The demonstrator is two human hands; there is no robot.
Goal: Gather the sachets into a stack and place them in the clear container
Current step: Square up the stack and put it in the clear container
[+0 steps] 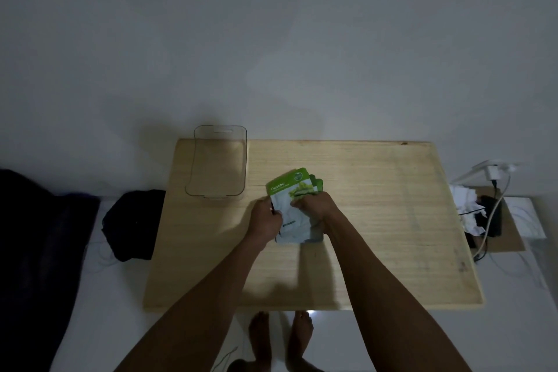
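A loose stack of green-and-white sachets [290,190] stands tilted near the middle of the wooden table [377,220], the top one marked "Cucumber". My left hand [265,220] grips the stack's left edge. My right hand [315,207] holds its right side, fingers over the front. More green tops fan out behind on the right. The clear container [197,172] sits empty at the table's far left corner, a short way left of and beyond the stack.
A dark bundle of cloth [136,223] lies on the floor left of the table. Right of it are crumpled white paper [465,205], a dark device, cables and a plugged charger [492,174]. A wall runs behind the table. My bare feet show below its front edge.
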